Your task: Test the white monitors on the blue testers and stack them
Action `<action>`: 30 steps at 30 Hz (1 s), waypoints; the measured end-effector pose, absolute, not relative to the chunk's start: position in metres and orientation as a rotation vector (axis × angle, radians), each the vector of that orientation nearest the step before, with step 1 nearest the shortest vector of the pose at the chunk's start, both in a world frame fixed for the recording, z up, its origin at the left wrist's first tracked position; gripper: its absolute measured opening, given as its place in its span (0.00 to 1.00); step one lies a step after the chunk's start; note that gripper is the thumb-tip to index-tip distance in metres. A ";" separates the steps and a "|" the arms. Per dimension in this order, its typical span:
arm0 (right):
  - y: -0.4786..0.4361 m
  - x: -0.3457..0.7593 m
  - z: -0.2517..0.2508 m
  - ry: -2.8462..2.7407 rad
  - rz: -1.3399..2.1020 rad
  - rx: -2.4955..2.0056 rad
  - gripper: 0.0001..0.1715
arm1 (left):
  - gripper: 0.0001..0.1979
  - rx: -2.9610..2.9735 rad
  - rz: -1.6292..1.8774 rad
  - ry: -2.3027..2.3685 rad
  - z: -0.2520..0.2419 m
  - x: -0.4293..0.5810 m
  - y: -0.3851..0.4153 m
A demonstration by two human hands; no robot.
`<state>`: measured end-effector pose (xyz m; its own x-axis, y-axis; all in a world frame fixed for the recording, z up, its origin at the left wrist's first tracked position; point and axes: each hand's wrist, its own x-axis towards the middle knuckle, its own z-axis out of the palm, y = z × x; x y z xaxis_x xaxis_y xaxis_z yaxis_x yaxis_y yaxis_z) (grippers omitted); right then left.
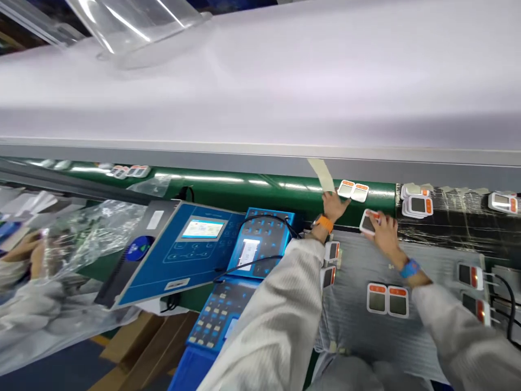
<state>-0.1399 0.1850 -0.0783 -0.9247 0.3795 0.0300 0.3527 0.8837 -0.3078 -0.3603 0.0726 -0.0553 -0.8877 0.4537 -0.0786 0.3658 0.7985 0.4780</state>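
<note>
My left hand [332,206], with an orange wristband, reaches to the green conveyor belt [228,187], its fingers apart, holding nothing that shows. Close beside its fingertips lie a pair of small white devices [353,191] with orange strips and screens. My right hand [385,232], with a blue watch, grips another white device [369,221] by its right side. Below, on the grey mat [354,331], two matching devices [387,300] lie side by side. Two more devices [330,263] sit partly hidden by my left forearm.
A blue control box [191,244] with a lit screen and blue keypad units [260,244] with cables stand left. Stacked devices [417,203] lie on the black-wrapped section at right. Cabled devices [472,277] sit at the mat's right edge. A white cover [260,87] overhangs the belt.
</note>
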 end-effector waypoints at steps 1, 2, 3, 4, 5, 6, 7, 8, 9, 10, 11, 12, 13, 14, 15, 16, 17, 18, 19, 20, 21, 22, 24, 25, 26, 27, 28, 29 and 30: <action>0.171 -0.114 -0.079 -2.966 0.482 -0.562 0.45 | 0.39 0.641 0.621 2.747 -0.059 -0.365 0.094; 0.160 -0.088 -0.080 -2.971 0.492 -0.560 0.45 | 0.43 0.647 0.562 2.689 -0.061 -0.368 0.114; 0.151 -0.064 -0.082 -2.980 0.490 -0.568 0.44 | 0.46 0.652 0.510 2.630 -0.063 -0.371 0.132; 0.144 -0.042 -0.085 -2.992 0.479 -0.584 0.43 | 0.47 0.650 0.464 2.581 -0.065 -0.372 0.149; 0.140 -0.024 -0.087 -3.008 0.464 -0.600 0.42 | 0.47 0.634 0.420 2.552 -0.065 -0.372 0.164; 0.138 -0.010 -0.089 -3.028 0.454 -0.610 0.41 | 0.47 0.607 0.379 2.544 -0.065 -0.370 0.176; 0.138 0.000 -0.089 -3.052 0.454 -0.611 0.40 | 0.46 0.573 0.344 2.552 -0.065 -0.366 0.184; 0.138 0.007 -0.089 -3.076 0.463 -0.607 0.39 | 0.46 0.532 0.317 2.566 -0.064 -0.360 0.189; 0.140 0.010 -0.087 -3.099 0.480 -0.600 0.39 | 0.45 0.494 0.308 2.584 -0.062 -0.350 0.190; 0.143 0.011 -0.085 -3.121 0.506 -0.590 0.39 | 0.44 0.470 0.321 2.604 -0.060 -0.337 0.187; 0.146 0.012 -0.083 -3.141 0.536 -0.579 0.39 | 0.44 0.461 0.349 2.627 -0.057 -0.320 0.180; 0.149 0.012 -0.081 -3.158 0.565 -0.570 0.39 | 0.45 0.469 0.386 2.653 -0.054 -0.299 0.170; 0.152 0.013 -0.080 -3.169 0.590 -0.564 0.40 | 0.45 0.489 0.422 2.682 -0.050 -0.276 0.157; 0.155 0.016 -0.079 -3.175 0.610 -0.565 0.40 | 0.46 0.517 0.446 2.709 -0.046 -0.249 0.143; 0.158 0.019 -0.079 -3.176 0.624 -0.572 0.40 | 0.46 0.542 0.453 2.716 -0.042 -0.222 0.128; 0.160 0.024 -0.080 -3.174 0.632 -0.584 0.40 | 0.46 0.543 0.445 2.711 -0.039 -0.196 0.113; 0.163 0.030 -0.081 -3.171 0.633 -0.596 0.40 | 0.46 0.517 0.427 2.704 -0.038 -0.171 0.099; 0.164 0.035 -0.082 -3.170 0.632 -0.597 0.40 | 0.46 0.481 0.407 2.696 -0.038 -0.148 0.086; 0.166 0.041 -0.084 -3.170 0.626 -0.588 0.40 | 0.45 0.451 0.393 2.684 -0.039 -0.129 0.074; 0.166 0.046 -0.085 -3.168 0.615 -0.580 0.40 | 0.44 0.445 0.385 2.669 -0.041 -0.114 0.062; 0.165 0.050 -0.086 -3.160 0.602 -0.580 0.41 | 0.43 0.472 0.387 2.653 -0.044 -0.103 0.050; 0.163 0.052 -0.087 -3.147 0.591 -0.593 0.42 | 0.41 0.528 0.398 2.641 -0.046 -0.095 0.035; 0.155 0.053 -0.086 -3.108 0.597 -0.647 0.44 | 0.37 0.679 0.440 2.647 -0.047 -0.086 -0.002; 0.148 0.051 -0.084 -3.087 0.622 -0.675 0.44 | 0.33 0.733 0.464 2.672 -0.045 -0.085 -0.026; 0.139 0.046 -0.082 -3.070 0.663 -0.687 0.43 | 0.28 0.752 0.486 2.712 -0.043 -0.084 -0.052; 0.130 0.040 -0.079 -3.058 0.717 -0.680 0.41 | 0.23 0.731 0.499 2.762 -0.041 -0.084 -0.079; 0.119 0.032 -0.076 -3.049 0.771 -0.661 0.39 | 0.17 0.671 0.498 2.817 -0.039 -0.085 -0.107; 0.109 0.022 -0.074 -3.041 0.819 -0.635 0.37 | 0.13 0.602 0.484 2.862 -0.038 -0.086 -0.133; 0.100 0.010 -0.071 -3.034 0.855 -0.603 0.36 | 0.11 0.553 0.460 2.886 -0.038 -0.087 -0.157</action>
<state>0.0101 0.0997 -0.0713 -0.9272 0.3367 -0.1643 0.3730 0.7876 -0.4905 -0.0869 -0.1567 -0.0383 -0.9173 0.3842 -0.1047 0.3326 0.8838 0.3291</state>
